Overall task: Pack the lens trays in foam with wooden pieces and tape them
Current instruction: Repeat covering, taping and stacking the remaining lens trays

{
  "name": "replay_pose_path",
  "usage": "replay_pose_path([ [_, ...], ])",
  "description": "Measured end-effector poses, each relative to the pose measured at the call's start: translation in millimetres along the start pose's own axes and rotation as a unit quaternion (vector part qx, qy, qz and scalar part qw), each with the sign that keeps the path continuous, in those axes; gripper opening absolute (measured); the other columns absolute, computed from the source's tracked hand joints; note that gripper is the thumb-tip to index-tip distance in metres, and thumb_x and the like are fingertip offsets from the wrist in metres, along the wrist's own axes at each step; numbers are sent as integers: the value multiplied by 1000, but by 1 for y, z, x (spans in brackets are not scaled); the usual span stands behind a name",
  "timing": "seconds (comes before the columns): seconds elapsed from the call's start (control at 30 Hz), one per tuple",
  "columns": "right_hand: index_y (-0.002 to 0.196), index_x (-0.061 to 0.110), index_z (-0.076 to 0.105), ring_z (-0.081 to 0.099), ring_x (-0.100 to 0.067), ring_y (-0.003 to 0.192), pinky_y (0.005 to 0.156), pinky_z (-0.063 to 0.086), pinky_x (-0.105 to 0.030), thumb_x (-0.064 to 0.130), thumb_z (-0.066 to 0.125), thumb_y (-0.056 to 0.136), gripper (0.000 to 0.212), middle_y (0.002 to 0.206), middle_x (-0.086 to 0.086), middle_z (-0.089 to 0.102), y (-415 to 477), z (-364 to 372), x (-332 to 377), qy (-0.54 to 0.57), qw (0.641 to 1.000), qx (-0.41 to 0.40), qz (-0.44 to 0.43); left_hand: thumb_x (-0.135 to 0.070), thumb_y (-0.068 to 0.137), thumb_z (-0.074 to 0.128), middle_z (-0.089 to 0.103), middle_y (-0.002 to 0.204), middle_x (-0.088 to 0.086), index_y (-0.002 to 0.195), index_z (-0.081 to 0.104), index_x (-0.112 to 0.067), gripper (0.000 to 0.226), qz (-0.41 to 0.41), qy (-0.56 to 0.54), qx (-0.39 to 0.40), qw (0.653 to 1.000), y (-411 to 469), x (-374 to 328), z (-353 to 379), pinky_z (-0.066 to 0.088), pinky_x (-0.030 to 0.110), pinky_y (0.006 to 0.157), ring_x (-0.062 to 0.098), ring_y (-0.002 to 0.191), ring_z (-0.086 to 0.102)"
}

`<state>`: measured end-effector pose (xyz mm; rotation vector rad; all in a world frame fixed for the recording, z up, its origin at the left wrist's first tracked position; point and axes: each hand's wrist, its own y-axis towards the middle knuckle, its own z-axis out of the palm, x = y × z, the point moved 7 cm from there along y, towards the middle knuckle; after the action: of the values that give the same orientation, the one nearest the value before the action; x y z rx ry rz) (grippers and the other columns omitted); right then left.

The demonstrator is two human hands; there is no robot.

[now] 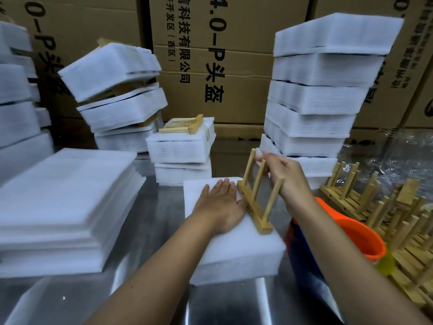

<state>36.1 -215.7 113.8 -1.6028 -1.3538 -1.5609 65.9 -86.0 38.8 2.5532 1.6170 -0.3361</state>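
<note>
Left hand [219,205] lies flat, fingers straight, pressing the white foam-wrapped block [234,249] on the steel table [150,299]. Right hand [288,177] pinches the top pegs of a light wooden peg rack [256,198] standing tilted on the block. Orange bucket [365,240] sits right; tall white foam stack [323,90] behind.

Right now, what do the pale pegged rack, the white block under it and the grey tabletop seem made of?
The pale pegged rack looks like bare light wood, perhaps bamboo: tan, matte, round dowels. The white block under it looks like soft packing foam: matte, layered sides. The grey tabletop seems brushed metal, probably steel: streaky reflections.
</note>
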Motion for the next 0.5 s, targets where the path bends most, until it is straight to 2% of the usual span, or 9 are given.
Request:
replay_pose_path([
  [0.13, 81, 13, 69, 49, -1, 34, 37, 37, -14, 37, 34, 101, 47, 39, 8, 54, -14, 18, -44, 201, 968, 16, 146, -43, 99, 13, -9, 159, 1, 151, -2, -14, 61, 3, -2, -4, 1000, 1, 0, 1, -8, 36, 116, 12, 145, -11],
  [0.23, 76, 13, 67, 56, -7, 42, 40, 42, -12, 14, 46, 97, 29, 43, 7, 59, -20, 24, -48, 163, 977, 31, 131, -43, 99, 12, -9, 159, 0, 151, -2, -14, 61, 1, -2, -2, 1000, 1, 0, 1, -8, 37, 116, 12, 145, -11],
  [0.3, 85, 11, 66, 59, -2, 44, 42, 44, -11, 4, 49, 94, 21, 48, 7, 62, -22, 25, -48, 176, 976, 51, 120, -42, 99, 13, -9, 159, 0, 151, -3, -14, 61, 1, 2, 1, 1000, 1, 0, 1, -8, 37, 116, 12, 145, -12],
  [0.37, 91, 7, 66, 62, -5, 50, 46, 48, -12, 1, 52, 92, 16, 61, 0, 66, -25, 26, -53, 195, 969, 74, 134, -42, 99, 13, -9, 159, 1, 151, -2, -14, 61, 2, 1, 1, 1000, 2, 0, 1, -8, 37, 116, 12, 145, -11],
  [0.43, 97, 5, 65, 62, -10, 59, 49, 49, -12, 2, 55, 91, 13, 73, -4, 66, -26, 27, -58, 159, 974, 86, 139, -43, 99, 12, -9, 159, 1, 151, -2, -14, 62, 3, 0, 2, 1000, 3, 0, 1, -8, 38, 116, 12, 145, -11],
  [0.5, 108, 3, 62, 60, -12, 69, 57, 49, -13, 3, 56, 91, 18, 84, -7, 65, -25, 28, -61, 139, 978, 90, 124, -43, 99, 12, -9, 159, 1, 151, -3, -13, 62, 1, -3, 6, 1000, 4, 0, 1, -8, 38, 116, 13, 145, -12],
])
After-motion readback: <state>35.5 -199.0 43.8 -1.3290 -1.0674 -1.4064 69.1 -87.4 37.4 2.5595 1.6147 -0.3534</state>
